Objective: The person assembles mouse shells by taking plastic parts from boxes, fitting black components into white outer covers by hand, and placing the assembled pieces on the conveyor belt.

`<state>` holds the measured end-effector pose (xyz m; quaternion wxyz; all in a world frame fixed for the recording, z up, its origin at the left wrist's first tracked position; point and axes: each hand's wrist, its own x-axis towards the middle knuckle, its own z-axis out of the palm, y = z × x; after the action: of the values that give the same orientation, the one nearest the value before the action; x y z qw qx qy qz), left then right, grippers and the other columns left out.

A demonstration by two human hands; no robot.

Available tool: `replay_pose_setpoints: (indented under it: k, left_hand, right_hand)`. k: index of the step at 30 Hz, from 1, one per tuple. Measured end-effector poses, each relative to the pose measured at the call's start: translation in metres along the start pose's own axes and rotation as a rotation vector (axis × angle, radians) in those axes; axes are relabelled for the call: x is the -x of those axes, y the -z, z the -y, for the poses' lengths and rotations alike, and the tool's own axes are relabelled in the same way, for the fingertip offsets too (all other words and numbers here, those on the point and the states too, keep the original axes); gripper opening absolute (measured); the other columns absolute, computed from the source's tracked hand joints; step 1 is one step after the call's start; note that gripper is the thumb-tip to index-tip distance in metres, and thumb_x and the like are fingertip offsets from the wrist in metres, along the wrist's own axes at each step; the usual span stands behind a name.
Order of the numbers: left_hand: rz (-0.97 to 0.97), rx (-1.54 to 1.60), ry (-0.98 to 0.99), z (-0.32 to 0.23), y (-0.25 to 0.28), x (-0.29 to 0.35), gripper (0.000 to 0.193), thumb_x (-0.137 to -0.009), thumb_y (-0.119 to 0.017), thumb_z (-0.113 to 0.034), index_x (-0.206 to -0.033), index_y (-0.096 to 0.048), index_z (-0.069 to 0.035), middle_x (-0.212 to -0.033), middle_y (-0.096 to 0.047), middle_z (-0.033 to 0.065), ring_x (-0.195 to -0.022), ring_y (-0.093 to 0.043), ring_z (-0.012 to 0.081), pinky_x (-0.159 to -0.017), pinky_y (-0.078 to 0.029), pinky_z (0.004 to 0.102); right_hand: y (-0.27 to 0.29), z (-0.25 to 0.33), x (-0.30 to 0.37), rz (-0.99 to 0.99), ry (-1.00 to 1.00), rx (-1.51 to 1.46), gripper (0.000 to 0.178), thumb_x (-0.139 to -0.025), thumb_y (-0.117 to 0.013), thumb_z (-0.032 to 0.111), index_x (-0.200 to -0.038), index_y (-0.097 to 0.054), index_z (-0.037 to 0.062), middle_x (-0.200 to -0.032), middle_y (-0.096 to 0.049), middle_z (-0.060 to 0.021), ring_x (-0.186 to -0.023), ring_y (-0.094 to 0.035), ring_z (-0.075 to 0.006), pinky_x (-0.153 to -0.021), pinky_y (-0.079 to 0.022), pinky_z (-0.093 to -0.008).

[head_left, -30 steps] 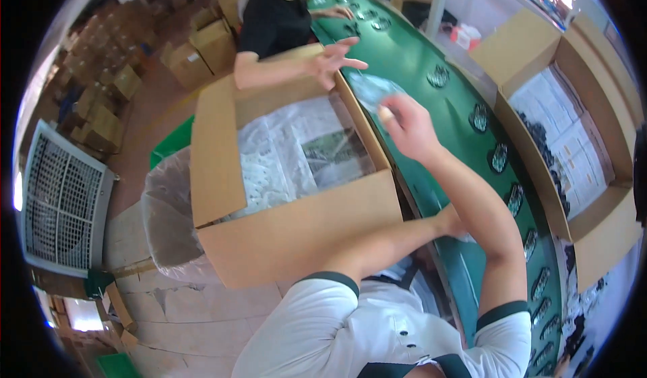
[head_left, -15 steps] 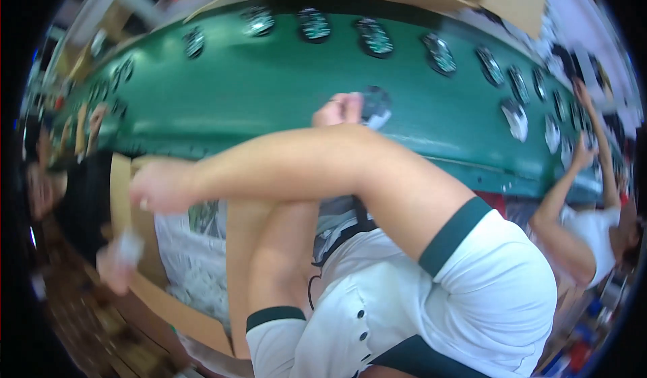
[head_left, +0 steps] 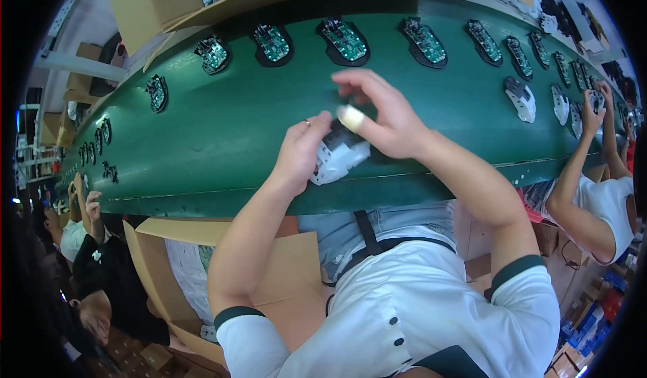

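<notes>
Over the green work surface, my left hand [head_left: 301,152] grips a white-and-black computer mouse shell [head_left: 342,157] by its left side, thumb along the upper edge. The shell is tilted, its white part towards me. My right hand [head_left: 391,118] is just right of and above the shell, fingers spread and slightly curled, with nothing seen in them. A pale yellow wrap covers its thumb, whose tip is close to the shell's dark top; I cannot tell whether they touch. Mouse bases with green circuit boards [head_left: 344,41] lie in a row beyond my hands.
To the right lie white-and-black mouse shells [head_left: 521,99], beside a co-worker's arms [head_left: 573,155]. An open cardboard box [head_left: 286,267] stands at my lower left, near a person in black [head_left: 111,270]. Another cardboard box [head_left: 145,14] borders the far edge of the green surface [head_left: 222,128].
My right hand has come back from the cardboard box at the left to beside the mouse shell. My left hand still holds the shell, now nearer to me. The view has shifted.
</notes>
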<state>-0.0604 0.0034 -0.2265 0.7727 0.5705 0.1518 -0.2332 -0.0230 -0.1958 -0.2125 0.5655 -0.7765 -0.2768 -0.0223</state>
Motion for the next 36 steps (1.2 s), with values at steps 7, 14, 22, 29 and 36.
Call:
replay_pose_setpoints:
  k: [7,14,22,29,36]
  left_hand:
    - [0.098,0.051,-0.065,-0.021,0.023,0.015,0.045,-0.1,-0.066,-0.033,-0.129,-0.059,0.001,-0.104,-0.068,0.0054,-0.09,-0.065,0.0114,-0.082,-0.052,0.0268]
    - [-0.055,-0.678,-0.915,-0.013,0.03,0.024,0.033,-0.097,-0.066,-0.025,-0.112,-0.068,0.004,-0.111,-0.065,0.0209,-0.096,-0.065,0.0266,-0.086,-0.051,0.0333]
    - [0.224,-0.301,-0.954,-0.006,0.015,0.019,0.018,-0.098,-0.055,-0.006,-0.108,-0.063,0.007,-0.111,-0.07,0.0262,-0.101,-0.07,0.0317,-0.092,-0.055,0.0399]
    - [0.105,-0.394,-1.034,0.006,0.009,0.03,0.011,-0.093,-0.055,0.005,-0.102,-0.061,0.007,-0.105,-0.07,0.0242,-0.091,-0.072,0.0291,-0.083,-0.058,0.0367]
    - [-0.028,-0.665,-1.049,-0.019,0.015,0.024,0.037,-0.077,-0.065,0.002,-0.114,-0.065,0.006,-0.108,-0.07,0.0216,-0.096,-0.07,0.0319,-0.087,-0.057,0.0405]
  right_hand:
    - [-0.008,-0.004,0.028,0.248,-0.423,-0.621,0.056,-0.092,-0.075,0.01,-0.141,-0.051,-0.0011,-0.125,-0.063,-0.0099,-0.113,-0.063,-0.0168,-0.097,-0.054,-0.033]
    - [-0.016,-0.01,0.027,0.278,-0.535,-0.964,0.064,-0.091,-0.076,0.007,-0.146,-0.046,-0.0006,-0.131,-0.059,-0.0105,-0.122,-0.059,-0.0193,-0.104,-0.051,-0.0355]
    - [-0.018,-0.016,0.028,0.43,-0.654,-1.067,0.055,-0.091,-0.081,0.014,-0.136,-0.053,-0.0019,-0.12,-0.066,-0.0083,-0.109,-0.064,-0.0148,-0.094,-0.055,-0.0325]
    - [-0.02,-0.007,0.031,0.436,-0.654,-1.016,0.055,-0.086,-0.085,0.012,-0.131,-0.056,-0.0021,-0.115,-0.068,-0.0073,-0.106,-0.065,-0.0145,-0.093,-0.055,-0.0317]
    - [-0.025,-0.009,0.035,0.157,-0.297,-0.506,0.056,-0.083,-0.084,0.007,-0.132,-0.058,0.0014,-0.112,-0.07,-0.009,-0.105,-0.069,-0.0162,-0.089,-0.057,-0.0335]
